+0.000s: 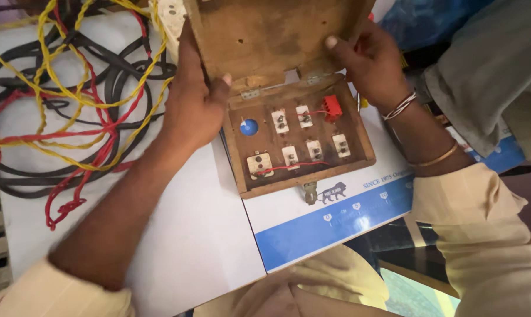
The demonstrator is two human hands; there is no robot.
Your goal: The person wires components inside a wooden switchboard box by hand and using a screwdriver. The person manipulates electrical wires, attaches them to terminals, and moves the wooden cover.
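At the two side edges of the raised wooden lid (271, 35) — left hand (192, 103) clamped on its left edge, right hand (371, 64) gripping the right, thumb over the face. Lid tilted up and away on hinges along its near edge; directly below and nearer, the open wooden switch box (298, 141) on the white board (189, 235) — tangled wires (71, 100) off left

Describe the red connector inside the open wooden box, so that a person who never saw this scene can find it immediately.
Start at the open wooden box lying between the left hand and the right hand, which hold up its hinged lid. Look to the far right corner inside. The red connector sits there, the only red block among small white fittings, joined by a thin red wire.
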